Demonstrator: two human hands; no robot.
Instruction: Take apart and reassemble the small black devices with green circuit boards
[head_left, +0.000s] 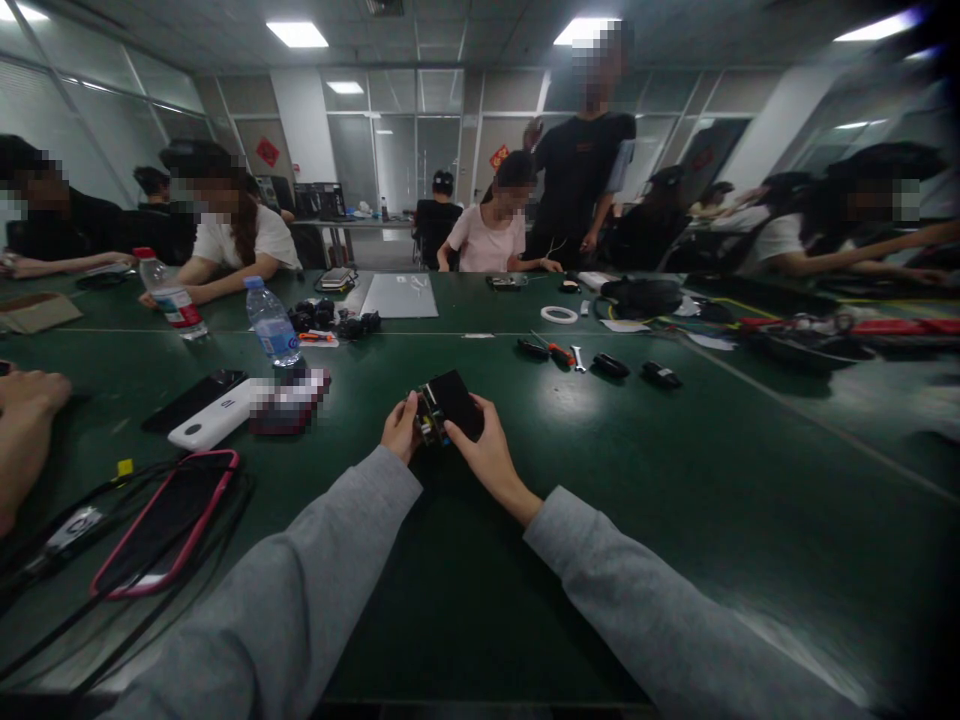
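My left hand (401, 428) and right hand (484, 440) pinch opposite sides of a black-faced electronic device (452, 402) above the green table (465, 590), bottles (272, 325) far left

From my head, the single camera looks forward and down, past my close forearms, across the table (600, 450).

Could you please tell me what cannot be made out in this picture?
All in the head view:
- Underside of the black-topped device: hidden by the device itself, the left hand and the right hand.
- Its small exposed parts: too small and dark.
- Top of the dark red item: blurred by pixelation.
- Rest of the other person's arm: cut off by the left edge.
- Wording on the blue-capped bottle: too small.
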